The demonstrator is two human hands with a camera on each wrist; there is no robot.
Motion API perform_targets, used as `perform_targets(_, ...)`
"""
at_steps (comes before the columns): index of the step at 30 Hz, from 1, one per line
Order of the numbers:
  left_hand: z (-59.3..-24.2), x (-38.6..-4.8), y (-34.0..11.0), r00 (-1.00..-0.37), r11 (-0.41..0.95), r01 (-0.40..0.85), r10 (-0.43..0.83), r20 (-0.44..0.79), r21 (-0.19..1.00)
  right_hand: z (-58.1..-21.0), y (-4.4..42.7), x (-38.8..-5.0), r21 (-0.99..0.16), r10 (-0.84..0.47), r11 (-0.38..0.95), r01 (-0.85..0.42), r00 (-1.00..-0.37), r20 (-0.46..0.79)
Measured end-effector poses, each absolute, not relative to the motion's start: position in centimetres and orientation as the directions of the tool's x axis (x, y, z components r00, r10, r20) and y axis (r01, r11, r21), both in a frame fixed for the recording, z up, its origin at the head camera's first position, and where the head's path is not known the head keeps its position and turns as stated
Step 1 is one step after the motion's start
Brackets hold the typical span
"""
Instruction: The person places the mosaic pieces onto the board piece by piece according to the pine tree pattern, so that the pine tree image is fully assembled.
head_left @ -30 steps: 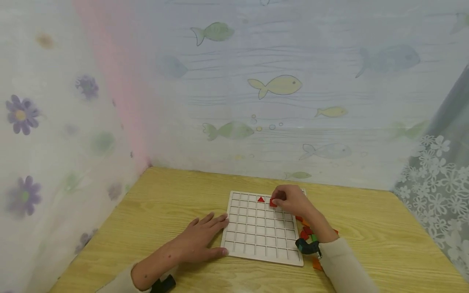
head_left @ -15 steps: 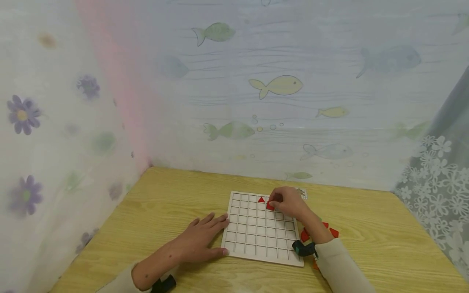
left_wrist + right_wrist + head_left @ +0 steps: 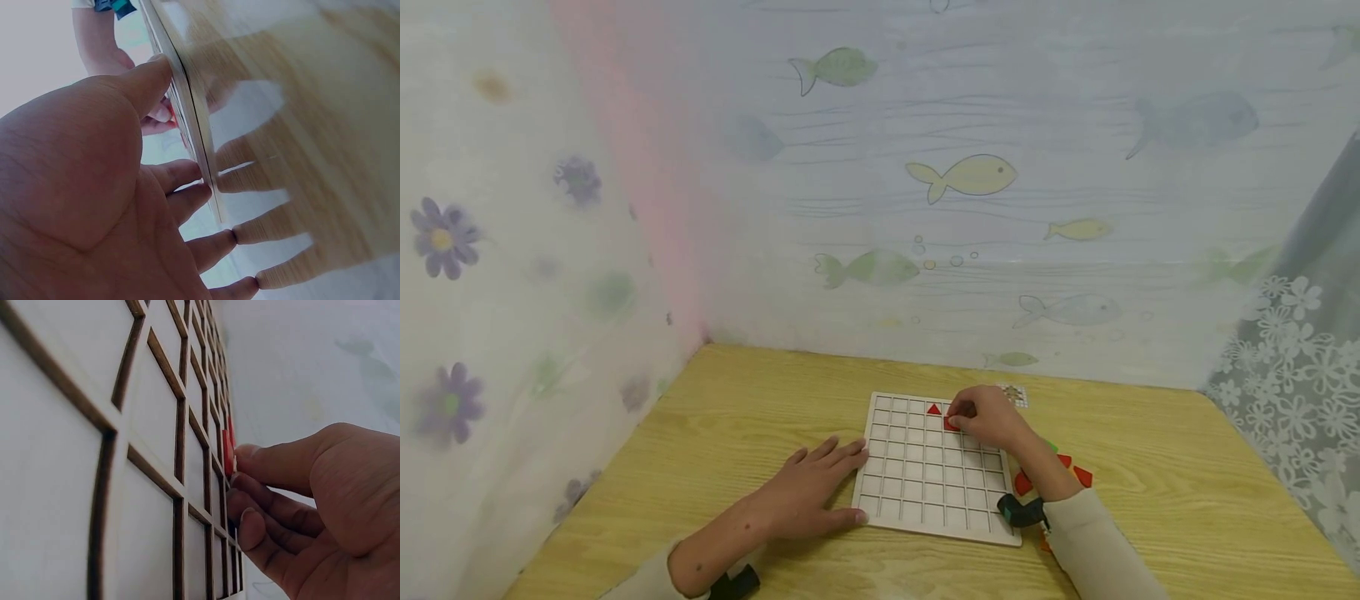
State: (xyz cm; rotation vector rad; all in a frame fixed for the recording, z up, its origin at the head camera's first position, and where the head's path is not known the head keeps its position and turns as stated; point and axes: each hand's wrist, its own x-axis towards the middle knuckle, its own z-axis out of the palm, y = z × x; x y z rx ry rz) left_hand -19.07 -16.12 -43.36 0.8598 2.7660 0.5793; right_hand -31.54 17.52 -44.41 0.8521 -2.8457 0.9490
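Observation:
A pale wooden grid board (image 3: pixel 913 483) lies on the table. A red triangle (image 3: pixel 934 409) sits in one of its far-row cells. My right hand (image 3: pixel 992 417) pinches a red square piece (image 3: pixel 951 423) over the cells just right of and below the triangle; in the right wrist view the thumb and fingers hold that red piece (image 3: pixel 227 453) at the grid surface. My left hand (image 3: pixel 805 496) rests with fingers spread at the board's left edge. In the left wrist view, thumb and fingertips of the left hand (image 3: pixel 125 181) touch the board's side (image 3: pixel 187 103) and the table.
Several red, green and orange pieces (image 3: pixel 1082 477) lie right of the board, partly hidden by the right forearm. A small patterned card (image 3: pixel 1017 395) is behind the board's far right corner. Printed curtains stand behind and left of the wooden table (image 3: pixel 760 400).
My right hand has moved slightly left and nearer with the red square, from beside the triangle to a little below and right of it. More of the card shows. The left hand stays put.

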Motion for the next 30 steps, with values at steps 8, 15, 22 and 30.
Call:
perform_targets(8, -43.5, -19.1, -16.2, -0.811, 0.752, 0.515, 0.583, -0.051, 0.413, -44.2, 18.4, -31.0, -0.539, -0.486, 0.663, -0.52, -0.846, 0.218)
perform_targets(15, -44.3, -19.4, -16.3, -0.816, 0.758, 0.515, 0.576, -0.041, 0.4, -43.7, 20.0, -29.9, -0.525, -0.451, 0.686, -0.504, -0.861, 0.236)
perform_targets(22, -44.5, -19.4, -16.3, -0.813, 0.755, 0.522, 0.581, -0.037, 0.396, -43.4, 21.8, -28.8, -0.499, -0.451, 0.693, -0.52, -0.853, 0.263)
perform_targets(30, -43.6, -19.0, -16.0, -0.823, 0.772, 0.491, 0.563, -0.075, 0.405, -43.4, 23.5, -28.0, -0.459, -0.446, 0.732, -0.504, -0.863, 0.236)
